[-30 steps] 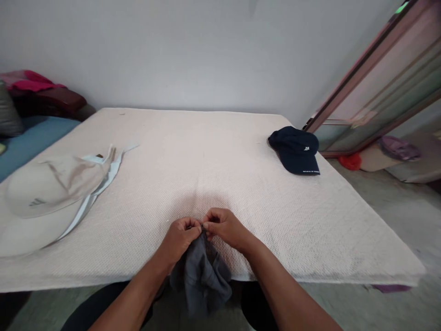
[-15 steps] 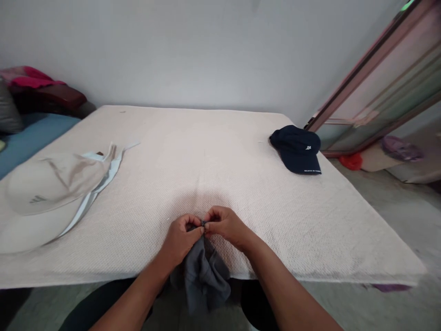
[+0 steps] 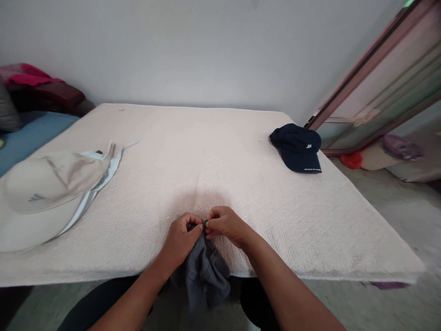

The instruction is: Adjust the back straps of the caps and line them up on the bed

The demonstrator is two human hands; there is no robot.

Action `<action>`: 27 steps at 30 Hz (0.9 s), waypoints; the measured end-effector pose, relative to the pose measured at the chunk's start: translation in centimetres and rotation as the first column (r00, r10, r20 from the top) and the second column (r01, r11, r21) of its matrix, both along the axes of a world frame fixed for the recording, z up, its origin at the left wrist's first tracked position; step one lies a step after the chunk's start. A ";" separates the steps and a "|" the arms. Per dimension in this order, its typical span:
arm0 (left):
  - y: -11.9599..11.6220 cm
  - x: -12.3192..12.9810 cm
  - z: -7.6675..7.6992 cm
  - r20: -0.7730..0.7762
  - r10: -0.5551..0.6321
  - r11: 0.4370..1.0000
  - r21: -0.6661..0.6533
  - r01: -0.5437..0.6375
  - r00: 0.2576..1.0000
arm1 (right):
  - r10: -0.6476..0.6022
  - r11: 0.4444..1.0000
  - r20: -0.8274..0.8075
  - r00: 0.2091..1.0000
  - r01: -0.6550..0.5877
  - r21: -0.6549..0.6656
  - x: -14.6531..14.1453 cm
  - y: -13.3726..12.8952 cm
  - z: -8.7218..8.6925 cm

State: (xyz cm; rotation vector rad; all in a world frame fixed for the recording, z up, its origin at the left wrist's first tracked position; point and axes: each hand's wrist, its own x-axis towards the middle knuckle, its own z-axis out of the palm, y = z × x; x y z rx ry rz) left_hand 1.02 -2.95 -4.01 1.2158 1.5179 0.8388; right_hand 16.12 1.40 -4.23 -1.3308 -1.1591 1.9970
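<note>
A dark grey cloth (image 3: pixel 205 276) hangs from my fingers over the front edge of the table (image 3: pixel 165 170). My left hand (image 3: pixel 182 236) pinches its top between thumb and fingers. Close beside it, my right hand (image 3: pixel 223 225) pinches the same bunched top, with the fingertips of both hands almost touching. The small part between the fingertips is too small to make out. A beige cap (image 3: pixel 51 184) with a light strap lies at the left of the table. At the back right rests a navy cap (image 3: pixel 296 147) with white lettering on its brim.
Behind the table stands a grey wall (image 3: pixel 193 50). On the left are a blue surface (image 3: pixel 41 131) and pink fabric (image 3: pixel 34 76). A sliding door frame (image 3: pixel 365 64) is on the right, with a red item (image 3: pixel 351 159) on the floor near it.
My right fingertips have shifted very slightly at the top of the grey cloth. The view has moved a little; both caps lie where they were.
</note>
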 end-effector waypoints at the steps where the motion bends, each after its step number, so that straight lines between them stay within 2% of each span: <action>1: 0.0 0.0 0.0 -0.005 -0.001 1.000 0.006 0.001 1.000 | 0.002 1.000 0.005 1.000 -0.002 -0.005 0.0 0.0 0.0; 9: -0.1 -0.1 0.1 -0.075 -0.031 0.999 0.035 0.034 0.997 | 0.034 0.999 0.048 0.998 -0.034 0.013 0.0 0.2 0.1; 16: 0.0 -0.2 -0.1 -0.056 -0.040 0.999 -0.007 0.040 0.998 | 0.035 0.999 -0.010 0.999 -0.035 -0.008 0.1 0.1 0.1; 27: 0.4 -0.3 -0.1 -0.013 -0.079 0.993 -0.087 0.078 0.997 | 0.091 0.993 0.037 0.995 -0.093 0.067 0.1 -0.3 -0.1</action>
